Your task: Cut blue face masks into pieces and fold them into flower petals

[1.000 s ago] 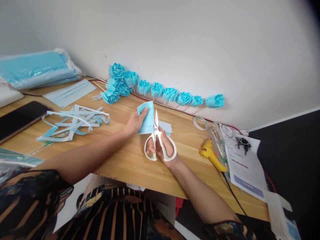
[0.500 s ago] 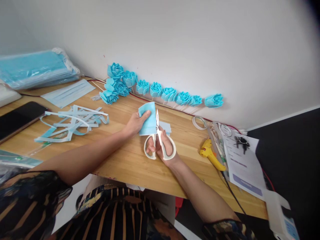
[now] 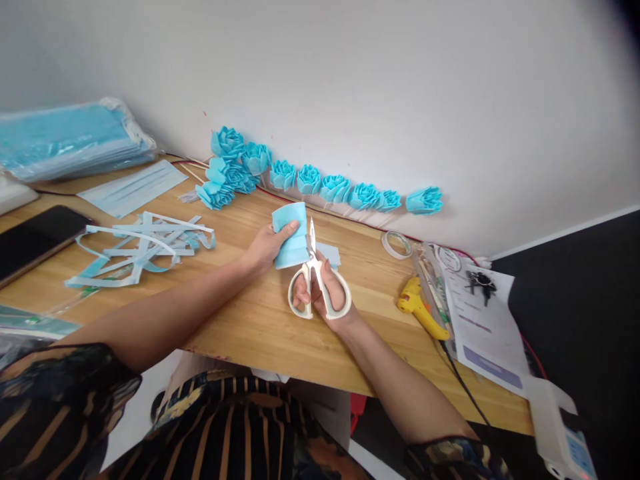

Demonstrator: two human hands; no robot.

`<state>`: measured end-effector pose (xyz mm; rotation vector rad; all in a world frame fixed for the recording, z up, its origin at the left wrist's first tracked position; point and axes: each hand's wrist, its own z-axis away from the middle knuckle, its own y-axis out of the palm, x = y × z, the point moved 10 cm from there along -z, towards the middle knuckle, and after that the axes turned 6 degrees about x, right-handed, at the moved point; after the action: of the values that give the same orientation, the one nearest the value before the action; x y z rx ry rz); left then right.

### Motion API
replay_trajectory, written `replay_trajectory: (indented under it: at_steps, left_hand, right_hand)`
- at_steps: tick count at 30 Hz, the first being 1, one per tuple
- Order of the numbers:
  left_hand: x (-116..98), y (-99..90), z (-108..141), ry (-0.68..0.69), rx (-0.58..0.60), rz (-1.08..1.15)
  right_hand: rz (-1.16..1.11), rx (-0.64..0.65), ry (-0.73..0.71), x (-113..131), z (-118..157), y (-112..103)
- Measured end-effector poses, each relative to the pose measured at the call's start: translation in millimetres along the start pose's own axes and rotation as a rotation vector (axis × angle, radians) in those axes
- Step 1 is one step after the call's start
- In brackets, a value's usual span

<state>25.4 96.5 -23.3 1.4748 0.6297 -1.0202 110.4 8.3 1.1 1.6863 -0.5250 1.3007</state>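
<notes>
Between the thumb and fingers of my left hand (image 3: 267, 248) is a folded piece of light blue mask fabric (image 3: 291, 250), held up above the table. My right hand (image 3: 327, 293) grips white-handled scissors (image 3: 316, 267), fingers through the loops. The scissor blades point away from me, beside the fabric's right edge; whether they touch it I cannot tell. Behind the scissors, a pale fabric piece (image 3: 330, 254) lies on the wooden table (image 3: 240, 320), partly hidden.
Blue fabric flowers on sticks (image 3: 335, 189) line the wall. To the left are cut strips (image 3: 145, 243), a flat mask (image 3: 133, 188), bagged masks (image 3: 75, 140) and a phone (image 3: 40, 237). On the right lie tape (image 3: 397, 245), a yellow glue gun (image 3: 423, 308), papers (image 3: 483, 333) and keys (image 3: 481, 285).
My left hand and the fabric have shifted slightly left, away from the scissor blades. My right hand with the scissors stays almost where it was.
</notes>
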Motion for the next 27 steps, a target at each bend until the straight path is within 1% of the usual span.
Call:
replay_trajectory:
  at_steps: [7,10,20,27]
  left_hand:
    - [1.6,1.9,1.6,-0.016,0.022,-0.064]
    - [0.8,1.3,3.1,-0.018,0.009,-0.067]
    - [-3.3,6.2,6.0,-0.014,-0.003,-0.042]
    - [-4.1,3.2,4.8,-0.003,-0.008,-0.075]
  right_hand:
    - [0.023,-0.018,-0.002,1.6,-0.4,-1.8]
    - [0.025,-0.031,-0.011,2.8,-0.3,-3.2]
    - [-0.06,-0.073,-0.04,2.6,2.3,-7.8]
    - [-0.063,-0.09,-0.039,4.9,3.8,-6.1]
